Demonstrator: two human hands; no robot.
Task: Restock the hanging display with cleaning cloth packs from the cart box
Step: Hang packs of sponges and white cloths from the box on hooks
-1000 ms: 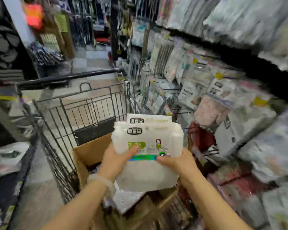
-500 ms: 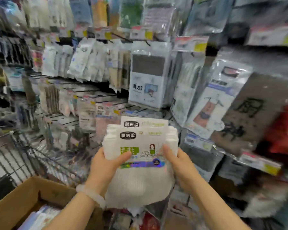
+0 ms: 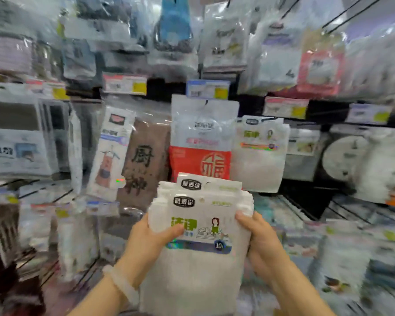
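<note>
Both hands clamp the stack of cloth packs (image 3: 198, 236): left hand (image 3: 146, 242), right hand (image 3: 260, 242), near centre. Matching pack (image 3: 258, 153) hangs far right; peel one, line its hole on that hook.

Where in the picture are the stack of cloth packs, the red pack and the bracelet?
stack of cloth packs (image 3: 198, 265): head view, on the front pack's lower cloth part.
red pack (image 3: 198, 164): head view, on its red lower half.
bracelet (image 3: 121, 285): head view, on the band at the left wrist.
</note>
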